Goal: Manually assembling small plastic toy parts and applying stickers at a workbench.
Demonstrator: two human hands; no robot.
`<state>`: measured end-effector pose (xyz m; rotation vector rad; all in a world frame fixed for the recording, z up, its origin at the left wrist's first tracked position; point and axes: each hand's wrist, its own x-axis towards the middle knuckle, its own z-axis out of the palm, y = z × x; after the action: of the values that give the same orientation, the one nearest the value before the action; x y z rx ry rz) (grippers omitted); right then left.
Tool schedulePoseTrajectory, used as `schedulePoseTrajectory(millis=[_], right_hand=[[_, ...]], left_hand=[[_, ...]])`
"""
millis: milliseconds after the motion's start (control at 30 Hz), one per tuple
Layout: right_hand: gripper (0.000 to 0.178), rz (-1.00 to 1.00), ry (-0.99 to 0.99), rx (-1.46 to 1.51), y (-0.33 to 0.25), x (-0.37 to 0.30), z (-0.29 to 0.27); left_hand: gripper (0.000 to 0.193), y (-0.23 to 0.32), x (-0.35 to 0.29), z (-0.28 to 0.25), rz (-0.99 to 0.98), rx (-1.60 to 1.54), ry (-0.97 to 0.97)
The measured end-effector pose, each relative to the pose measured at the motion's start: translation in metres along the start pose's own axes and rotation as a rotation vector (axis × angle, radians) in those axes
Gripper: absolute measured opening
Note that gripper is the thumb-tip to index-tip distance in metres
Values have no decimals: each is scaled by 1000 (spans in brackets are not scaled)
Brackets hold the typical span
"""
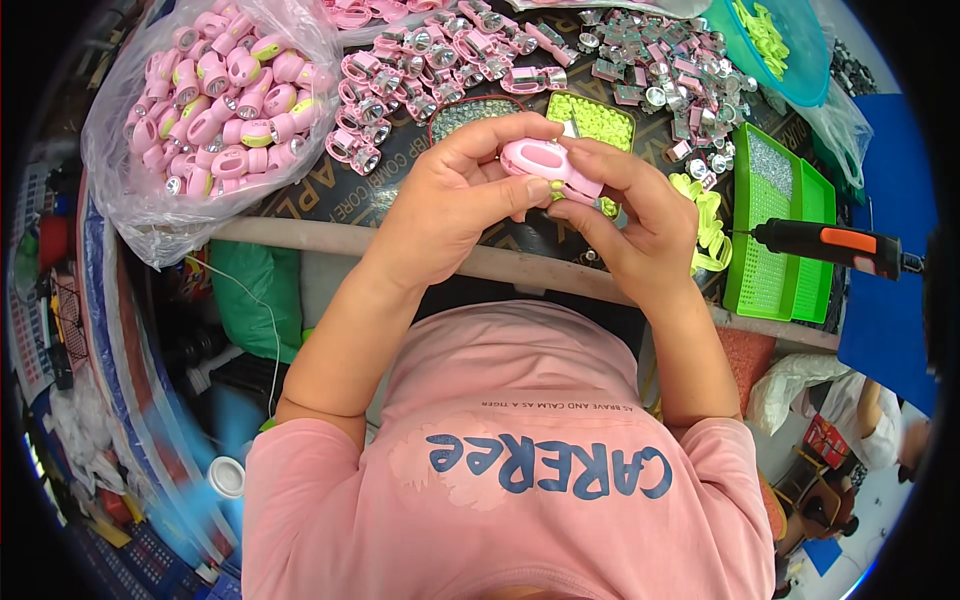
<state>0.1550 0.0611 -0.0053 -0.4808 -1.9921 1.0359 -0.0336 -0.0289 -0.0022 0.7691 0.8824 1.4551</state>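
Observation:
Between my two hands, above the near part of the table, is a small pink flashlight with an oval recess on its top. My left hand grips its left end, with the thumb along the near side and the fingers behind. The fingers and thumb of my right hand close on the other end. A small yellow-green piece shows at the flashlight's near side by my left thumb. Just behind my hands stand a tray of yellow-green parts and a dish of small clear parts, both partly hidden.
A clear bag of pink flashlights lies at the left. Pink half shells with reflectors and silver assemblies cover the back. At the right are yellow-green straps, a green tray and an electric screwdriver reaching over it.

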Motion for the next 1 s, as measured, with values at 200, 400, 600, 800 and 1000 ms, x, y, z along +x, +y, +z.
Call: schedulePoseTrajectory(millis=[200, 400, 600, 800, 1000], right_hand=[[49, 13, -47, -62, 1, 3, -5], [46, 180, 9, 264, 7, 4, -7], [47, 205, 1, 269, 4, 10, -5], [48, 245, 29, 281, 1, 15, -8], [47, 270, 44, 248, 0, 15, -12]], left_hand=[[59, 11, 2, -3, 106, 98, -9], [21, 43, 3, -64, 403, 1676, -98], [15, 27, 14, -63, 396, 1720, -227], [14, 26, 15, -56, 363, 1669, -212], [13, 23, 21, -53, 306, 1703, -227]])
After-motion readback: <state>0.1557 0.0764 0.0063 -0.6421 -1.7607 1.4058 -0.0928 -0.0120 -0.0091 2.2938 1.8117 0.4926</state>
